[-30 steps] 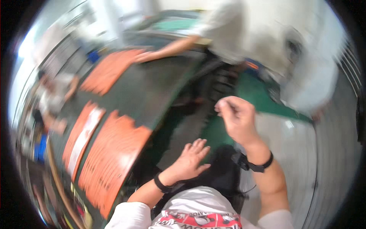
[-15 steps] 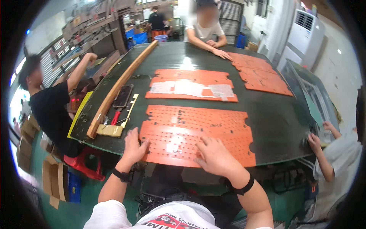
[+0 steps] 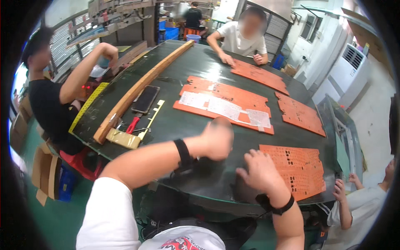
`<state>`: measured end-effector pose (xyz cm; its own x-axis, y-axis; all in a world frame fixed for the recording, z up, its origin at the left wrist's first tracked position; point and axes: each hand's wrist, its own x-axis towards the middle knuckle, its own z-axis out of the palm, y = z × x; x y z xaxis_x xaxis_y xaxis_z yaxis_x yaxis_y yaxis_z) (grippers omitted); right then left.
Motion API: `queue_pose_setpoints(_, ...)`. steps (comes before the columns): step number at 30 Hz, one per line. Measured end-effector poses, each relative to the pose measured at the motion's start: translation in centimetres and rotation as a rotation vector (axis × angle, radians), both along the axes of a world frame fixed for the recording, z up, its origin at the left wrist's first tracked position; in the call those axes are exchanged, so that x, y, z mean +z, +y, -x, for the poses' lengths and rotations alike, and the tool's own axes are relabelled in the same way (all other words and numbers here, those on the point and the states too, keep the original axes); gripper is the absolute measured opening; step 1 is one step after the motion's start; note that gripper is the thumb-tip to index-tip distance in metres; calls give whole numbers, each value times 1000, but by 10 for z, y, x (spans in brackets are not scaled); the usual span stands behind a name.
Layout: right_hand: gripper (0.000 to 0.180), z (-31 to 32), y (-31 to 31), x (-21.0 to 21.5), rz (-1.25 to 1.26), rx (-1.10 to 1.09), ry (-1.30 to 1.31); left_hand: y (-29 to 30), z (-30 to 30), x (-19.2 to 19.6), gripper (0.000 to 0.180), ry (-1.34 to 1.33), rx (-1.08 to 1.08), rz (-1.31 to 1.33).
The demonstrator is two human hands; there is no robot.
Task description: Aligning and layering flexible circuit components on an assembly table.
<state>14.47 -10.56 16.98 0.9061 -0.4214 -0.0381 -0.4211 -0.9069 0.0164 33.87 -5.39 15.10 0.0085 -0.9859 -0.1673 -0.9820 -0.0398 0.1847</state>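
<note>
An orange board (image 3: 298, 168) dotted with small holes and black marks lies on the dark table, to the front right. At its left edge is my right hand (image 3: 262, 171), palm down with the fingers apart; whether the fingertips press on the board I cannot tell. My left hand (image 3: 218, 138) is raised over the middle of the table, left of that board and smeared by motion, its fingers mostly hidden. Beyond it lie orange boards (image 3: 239, 98) with white paper strips (image 3: 216, 107) along the near side. Black bands circle both my wrists.
Across the table (image 3: 166, 118), a person's hand (image 3: 227, 59) touches an orange board (image 3: 260, 77); another orange board (image 3: 300, 114) lies nearer. A long wooden bar (image 3: 143, 89), phone (image 3: 146, 99), red-handled tool (image 3: 132, 125) and tape-wrapped block (image 3: 123, 138) lie left. People sit at both sides.
The holed board has moved from in front of me to the right. My left hand has left its edge, rising rightward. The two far-right boards have come apart. The view has shifted.
</note>
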Motion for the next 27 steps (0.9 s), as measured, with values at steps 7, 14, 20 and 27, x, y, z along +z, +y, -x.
queue_pose_setpoints(7, 69, -32, -147, -33, -127, -256, -17, -56, -112, -4, 79, -83, 278, -59)
queue_pose_setpoints(14, 75, -57, -206, -73, -142, -327, 4, -55, -146, -54, 92, -80, 455, -11)
queue_pose_setpoints(20, 75, -40, -179, -72, -81, -307, -14, -32, -138, -54, 103, -96, 409, -2)
queue_pose_setpoints(27, 75, 39, -87, -62, -1, -263, 45, 52, -82, -45, 101, -167, 223, -78)
